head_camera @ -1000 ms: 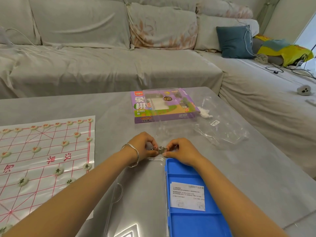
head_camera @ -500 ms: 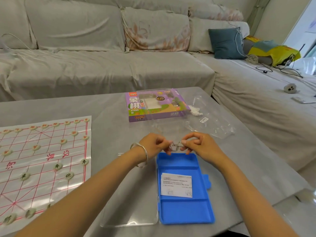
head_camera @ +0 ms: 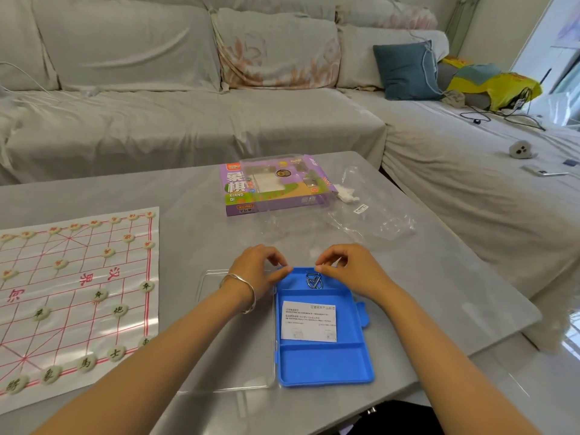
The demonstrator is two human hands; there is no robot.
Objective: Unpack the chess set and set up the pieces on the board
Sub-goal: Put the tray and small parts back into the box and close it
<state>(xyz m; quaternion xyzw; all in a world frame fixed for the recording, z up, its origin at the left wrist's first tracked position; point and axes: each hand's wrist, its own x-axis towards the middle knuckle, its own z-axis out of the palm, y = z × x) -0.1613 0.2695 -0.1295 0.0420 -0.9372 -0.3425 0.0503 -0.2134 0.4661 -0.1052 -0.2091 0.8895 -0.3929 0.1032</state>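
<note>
Both hands hover at the far end of an open blue plastic tray (head_camera: 323,362) on the grey table (head_camera: 439,277). The left hand (head_camera: 257,271) and right hand (head_camera: 351,271) are curled, thumb and forefinger nearly meeting. Between them a small bent-wire metal puzzle (head_camera: 314,281) lies in the tray's far compartment; I cannot tell if either hand has hold of anything.

The white paper chess board with red lines (head_camera: 78,293) lies well left of the left hand, with pale round pieces (head_camera: 118,310) on it. The purple chess box (head_camera: 270,186) sits beyond both hands.

Advice: settle the puzzle flat. Keep the left forearm off the board's edge, since the sheet probably slides easily.
</note>
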